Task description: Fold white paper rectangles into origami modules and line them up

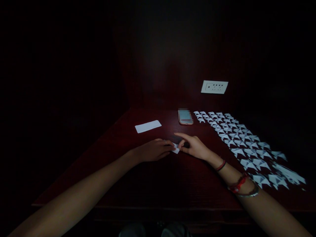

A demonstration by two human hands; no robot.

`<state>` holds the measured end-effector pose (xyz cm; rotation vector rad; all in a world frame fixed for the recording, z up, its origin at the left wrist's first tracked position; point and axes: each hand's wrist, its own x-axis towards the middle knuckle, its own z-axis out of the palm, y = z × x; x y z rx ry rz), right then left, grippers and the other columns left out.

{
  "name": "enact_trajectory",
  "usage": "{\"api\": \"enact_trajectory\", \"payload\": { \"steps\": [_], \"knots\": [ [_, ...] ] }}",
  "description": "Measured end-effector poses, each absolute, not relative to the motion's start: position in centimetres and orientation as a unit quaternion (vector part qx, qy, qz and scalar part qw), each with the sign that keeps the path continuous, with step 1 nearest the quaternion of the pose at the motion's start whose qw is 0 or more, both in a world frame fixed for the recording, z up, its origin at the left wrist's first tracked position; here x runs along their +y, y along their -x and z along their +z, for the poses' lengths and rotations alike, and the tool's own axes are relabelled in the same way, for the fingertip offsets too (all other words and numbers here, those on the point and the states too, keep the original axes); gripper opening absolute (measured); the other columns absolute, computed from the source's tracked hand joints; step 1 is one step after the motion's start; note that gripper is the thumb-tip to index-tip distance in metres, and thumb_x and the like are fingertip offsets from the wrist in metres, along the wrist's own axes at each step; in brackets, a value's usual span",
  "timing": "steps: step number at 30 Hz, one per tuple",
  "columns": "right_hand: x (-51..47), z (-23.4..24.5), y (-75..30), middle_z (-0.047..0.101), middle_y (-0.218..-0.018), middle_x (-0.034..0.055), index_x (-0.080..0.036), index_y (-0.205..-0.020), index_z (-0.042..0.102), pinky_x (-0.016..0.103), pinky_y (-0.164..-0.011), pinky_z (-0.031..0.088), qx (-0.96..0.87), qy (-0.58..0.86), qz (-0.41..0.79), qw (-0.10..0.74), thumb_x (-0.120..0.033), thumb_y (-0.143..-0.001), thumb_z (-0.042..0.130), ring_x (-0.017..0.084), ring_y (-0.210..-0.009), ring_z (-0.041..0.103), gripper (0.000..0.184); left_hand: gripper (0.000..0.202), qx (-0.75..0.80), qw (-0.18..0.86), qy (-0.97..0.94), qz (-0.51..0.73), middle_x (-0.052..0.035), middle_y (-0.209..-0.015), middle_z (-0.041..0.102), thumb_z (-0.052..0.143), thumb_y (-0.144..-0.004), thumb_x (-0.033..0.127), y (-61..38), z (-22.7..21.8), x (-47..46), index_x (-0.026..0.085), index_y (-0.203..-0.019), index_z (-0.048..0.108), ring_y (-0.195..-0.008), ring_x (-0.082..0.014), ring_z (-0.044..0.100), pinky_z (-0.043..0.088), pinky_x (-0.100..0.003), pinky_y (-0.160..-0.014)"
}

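Observation:
Between my two hands, at the middle of the dark red table, is a small folded piece of white paper. The fingertips of my left hand, which wears a ring, press on its left side. My right hand pinches the paper's right edge between thumb and a curled finger, while its index finger points out to the left above. Parts of the paper are hidden under the fingers. Beyond my left hand lies a flat stack of white paper strips.
Rows of folded white paper figures cover the table's right side, with loose paper strips near the front. A phone lies at the back. A white socket plate is on the wall. The table is dimly lit.

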<state>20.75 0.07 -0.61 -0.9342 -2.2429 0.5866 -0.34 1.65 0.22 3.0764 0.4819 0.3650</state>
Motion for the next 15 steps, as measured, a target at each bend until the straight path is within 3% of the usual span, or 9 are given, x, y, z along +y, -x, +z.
{"api": "enact_trajectory", "payload": {
  "steps": [15],
  "knots": [
    [0.15,-0.05,-21.23,0.063,-0.078,-0.0004,-0.020,-0.124,0.031,0.030,-0.077,0.041,-0.899,0.318,0.143,0.265,-0.008,-0.071,0.049,0.012,-0.076,0.056,0.057,0.035,0.161,0.021,-0.979,0.123,-0.0020,-0.108,0.048,0.039,-0.082,0.017,0.37,0.02,1.79,0.024,-0.116,0.039,-0.095,-0.0139,0.046,0.033,-0.028,-0.084]
  ]
}}
